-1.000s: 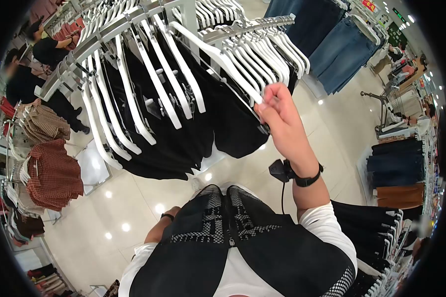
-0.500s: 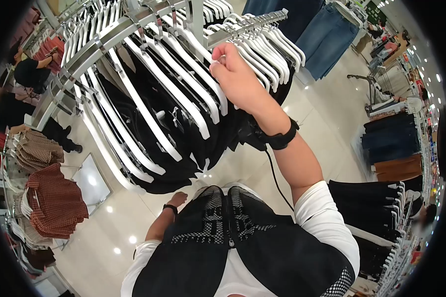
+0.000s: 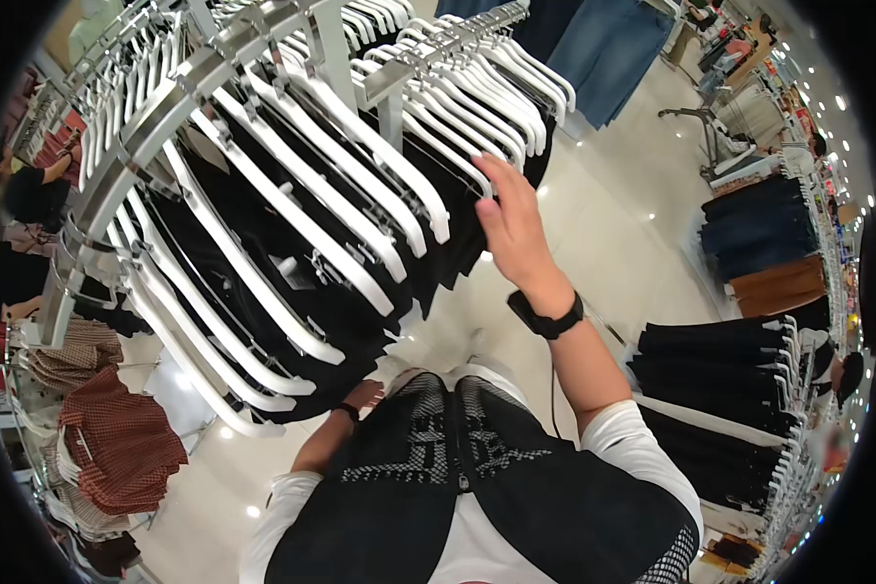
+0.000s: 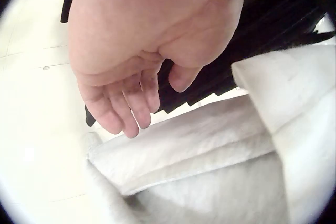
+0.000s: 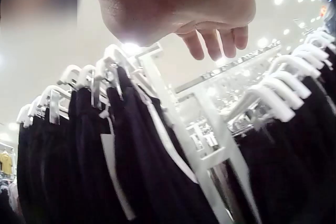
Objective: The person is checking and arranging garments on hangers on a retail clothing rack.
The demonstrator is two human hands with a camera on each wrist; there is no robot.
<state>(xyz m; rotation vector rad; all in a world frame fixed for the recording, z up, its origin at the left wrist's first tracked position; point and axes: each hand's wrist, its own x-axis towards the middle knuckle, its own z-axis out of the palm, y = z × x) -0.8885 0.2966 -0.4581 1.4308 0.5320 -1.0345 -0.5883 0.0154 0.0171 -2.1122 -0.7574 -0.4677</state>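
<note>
at the left, white hangers [image 3: 292, 209] line a curved metal rail [image 3: 165, 107], with black garments [image 3: 292, 292] hanging below. your left hand [image 3: 365, 394] hangs low by their hems, near your body, fingers loosely curled and holding nothing. further right, your right hand [image 3: 512, 226] is raised, fingers straight and released, just beside the second row of hangers [image 3: 477, 107].

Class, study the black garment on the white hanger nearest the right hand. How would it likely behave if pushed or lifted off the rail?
The black garment hangs in loose folds, so it is probably floppy and would sway when pushed. Its white hanger looks rigid, likely sliding along the rail. Closely packed neighbours may resist a push from the right hand.
</note>
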